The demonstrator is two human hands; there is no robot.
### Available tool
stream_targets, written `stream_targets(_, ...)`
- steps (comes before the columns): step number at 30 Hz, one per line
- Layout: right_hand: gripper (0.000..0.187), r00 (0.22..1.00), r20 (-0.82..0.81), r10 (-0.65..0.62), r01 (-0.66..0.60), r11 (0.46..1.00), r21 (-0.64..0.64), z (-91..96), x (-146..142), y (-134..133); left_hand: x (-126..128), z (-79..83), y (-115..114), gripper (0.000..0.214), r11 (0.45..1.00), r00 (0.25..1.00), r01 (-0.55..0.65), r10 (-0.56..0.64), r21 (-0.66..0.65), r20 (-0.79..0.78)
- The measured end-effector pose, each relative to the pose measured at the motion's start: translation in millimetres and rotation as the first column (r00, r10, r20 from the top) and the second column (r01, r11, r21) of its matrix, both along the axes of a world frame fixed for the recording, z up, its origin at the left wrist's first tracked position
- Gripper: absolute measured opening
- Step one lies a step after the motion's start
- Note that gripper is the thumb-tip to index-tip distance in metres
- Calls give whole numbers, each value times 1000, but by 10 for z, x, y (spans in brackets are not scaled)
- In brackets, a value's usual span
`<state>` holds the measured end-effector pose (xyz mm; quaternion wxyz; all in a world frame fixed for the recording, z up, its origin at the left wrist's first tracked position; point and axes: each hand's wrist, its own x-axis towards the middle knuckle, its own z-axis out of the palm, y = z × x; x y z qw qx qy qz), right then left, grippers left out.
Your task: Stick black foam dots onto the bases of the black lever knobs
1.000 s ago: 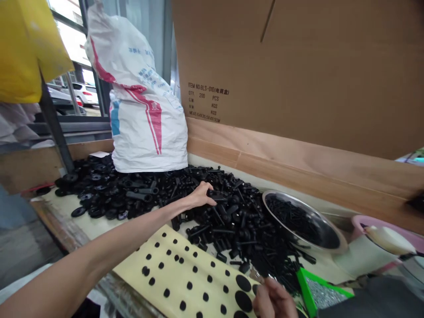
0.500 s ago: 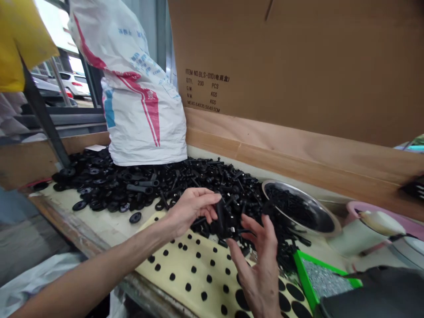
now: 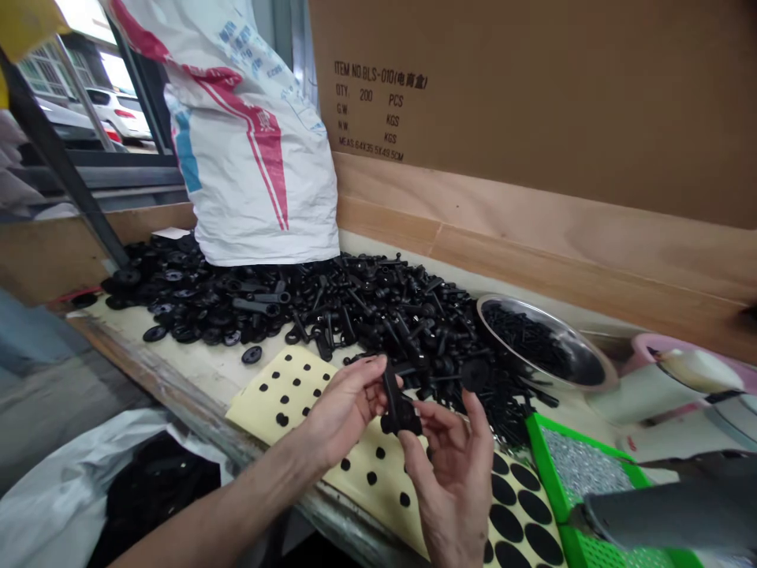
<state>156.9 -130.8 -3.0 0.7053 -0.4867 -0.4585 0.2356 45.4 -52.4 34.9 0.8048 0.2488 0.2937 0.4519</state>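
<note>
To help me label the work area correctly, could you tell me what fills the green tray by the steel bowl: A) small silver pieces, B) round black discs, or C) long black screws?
A: the green tray is filled with small silver pieces, which glint inside its rim.

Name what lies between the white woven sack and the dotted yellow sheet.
A heap of black plastic parts, in the head view.

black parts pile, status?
Left hand shut on black part, held up over dotted sheet. Right hand open beside it. Pile beyond the hands.
</note>
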Motion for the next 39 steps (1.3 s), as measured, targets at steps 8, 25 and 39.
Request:
stream_targets(8,61,993,118,6,-5,1000,-8,-103,34,-30,-104,-92,-242,28,991,987,134,-132,16,-90)
stream_targets(25,35,952,-307,12,-161,870,-466,50,143,-189,-76,-234,-209,26,992,986,120,-114,48,-123)
stream_targets(39,31,922,-377,-91,-64,923,-379,47,170,-203,-24,-259,-217,29,998,984,47,-40,37,-171)
